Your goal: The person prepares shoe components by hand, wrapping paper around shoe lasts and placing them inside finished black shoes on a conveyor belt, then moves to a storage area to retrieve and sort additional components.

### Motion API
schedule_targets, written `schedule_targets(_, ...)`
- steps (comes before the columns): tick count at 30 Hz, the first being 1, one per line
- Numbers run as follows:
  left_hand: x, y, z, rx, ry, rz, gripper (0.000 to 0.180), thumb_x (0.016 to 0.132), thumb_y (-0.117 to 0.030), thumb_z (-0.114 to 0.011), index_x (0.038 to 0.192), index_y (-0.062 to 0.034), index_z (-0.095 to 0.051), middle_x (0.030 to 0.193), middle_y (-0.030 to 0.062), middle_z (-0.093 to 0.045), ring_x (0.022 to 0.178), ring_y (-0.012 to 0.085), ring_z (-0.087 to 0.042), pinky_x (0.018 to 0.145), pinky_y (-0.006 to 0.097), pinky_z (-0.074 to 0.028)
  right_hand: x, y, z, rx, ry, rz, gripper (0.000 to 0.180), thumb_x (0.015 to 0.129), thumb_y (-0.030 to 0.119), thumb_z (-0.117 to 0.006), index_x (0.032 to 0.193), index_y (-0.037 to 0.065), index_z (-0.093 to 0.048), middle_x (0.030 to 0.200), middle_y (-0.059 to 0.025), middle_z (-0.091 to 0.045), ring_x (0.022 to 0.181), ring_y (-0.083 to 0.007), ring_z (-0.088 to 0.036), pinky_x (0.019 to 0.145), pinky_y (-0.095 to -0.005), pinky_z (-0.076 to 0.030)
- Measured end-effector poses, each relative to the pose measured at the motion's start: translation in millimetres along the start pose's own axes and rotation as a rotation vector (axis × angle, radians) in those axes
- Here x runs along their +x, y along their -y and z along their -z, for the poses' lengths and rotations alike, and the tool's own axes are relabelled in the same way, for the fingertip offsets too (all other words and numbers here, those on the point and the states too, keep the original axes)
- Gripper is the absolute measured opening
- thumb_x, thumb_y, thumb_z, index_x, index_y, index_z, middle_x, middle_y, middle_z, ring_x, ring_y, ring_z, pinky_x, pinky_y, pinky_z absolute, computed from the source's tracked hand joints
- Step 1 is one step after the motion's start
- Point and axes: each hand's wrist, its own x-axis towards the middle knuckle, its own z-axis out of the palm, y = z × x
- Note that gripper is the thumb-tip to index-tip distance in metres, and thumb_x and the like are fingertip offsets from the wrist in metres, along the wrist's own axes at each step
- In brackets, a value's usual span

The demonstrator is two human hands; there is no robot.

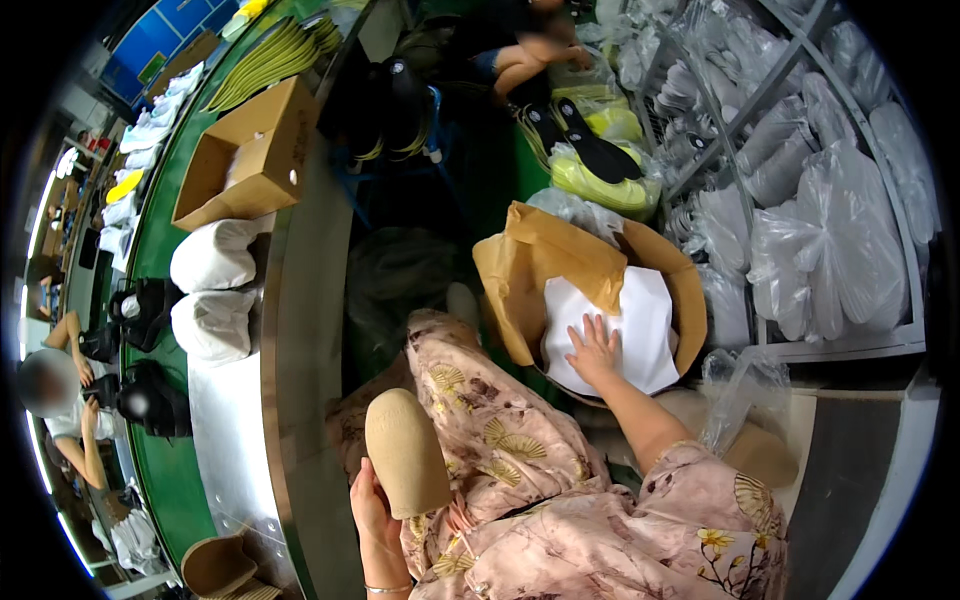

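Head view. Landmark: brown paper-lined box (600, 290), just right of the seated person's lap. Left hand (368, 505), lower left of the box, grip closed around the base of a tan shoe last (407, 452) resting upright against the knee. Right hand (594, 350) lies flat, fingers spread, grip released, on the white tissue sheets (625, 330) inside the box. Judgement: pinch only the top sheet at an edge so one sheet lifts alone; keep the last steady. Left of the box, the counter (240, 440) carries white stuffed bundles (212, 290).
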Motion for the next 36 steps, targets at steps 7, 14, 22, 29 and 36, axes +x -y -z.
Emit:
schedule_targets(7, 7, 1, -21, 0.052, -0.132, 0.014, 0.025, 0.095, -0.023, -0.045, 0.091, -0.0017, -0.058, 0.072, 0.0016, -0.06, 0.059, 0.0099, -0.056, 0.054, 0.024, -0.047, -12, -11, -6, -0.064, -0.056, 0.024, 0.055, 0.08, 0.027, -0.059, 0.132, 0.026, -0.041, 0.145, -0.0091, -0.021, 0.135, -0.0331, -0.013, 0.102, -0.0604, -0.016)
schedule_targets(14, 16, 0, -22, 0.124, -0.094, 0.01, 0.021, 0.093, -0.022, -0.05, 0.08, -0.0068, -0.056, 0.058, -0.0072, -0.046, 0.046, 0.0029, -0.039, 0.043, 0.018, -0.034, -6, -25, -24, -0.087, -0.4, 0.181, 0.035, 0.078, 0.011, -0.051, 0.113, 0.016, -0.056, 0.121, -0.0093, -0.048, 0.113, -0.0301, -0.043, 0.088, -0.0461, -0.036)
schedule_targets(22, 16, -11, -36, 0.165, -0.11, -0.009, 0.02, 0.093, -0.022, -0.051, 0.08, -0.0073, -0.055, 0.059, -0.0059, -0.05, 0.046, 0.0032, -0.045, 0.042, 0.019, -0.038, 8, -40, -16, 0.286, -0.363, 0.105, 0.008, 0.073, 0.007, -0.058, 0.08, 0.01, -0.059, 0.086, -0.007, -0.051, 0.09, -0.0271, -0.05, 0.076, -0.0389, -0.041)
schedule_targets(29, 24, -9, -28, 0.097, -0.028, -0.029, 0.02, 0.093, -0.022, -0.05, 0.088, -0.0039, -0.056, 0.067, -0.0019, -0.055, 0.052, 0.0044, -0.049, 0.046, 0.018, -0.04, 10, -55, 5, 0.881, -0.269, -0.126, 0.007, 0.077, 0.001, -0.056, 0.081, 0.006, -0.059, 0.095, -0.0084, -0.057, 0.091, -0.027, -0.055, 0.08, -0.0324, -0.044)
schedule_targets(36, 34, -25, -38, 0.156, -0.004, -0.186, 0.013, 0.089, -0.012, -0.056, 0.094, -0.0009, -0.055, 0.082, 0.0022, -0.059, 0.071, 0.0076, -0.054, 0.066, 0.019, -0.044, -13, -17, 123, 1.948, 0.199, -0.098, 0.019, 0.086, 0.01, -0.052, 0.104, 0.004, -0.053, 0.104, -0.0064, -0.059, 0.096, -0.0172, -0.055, 0.085, -0.0315, -0.043)
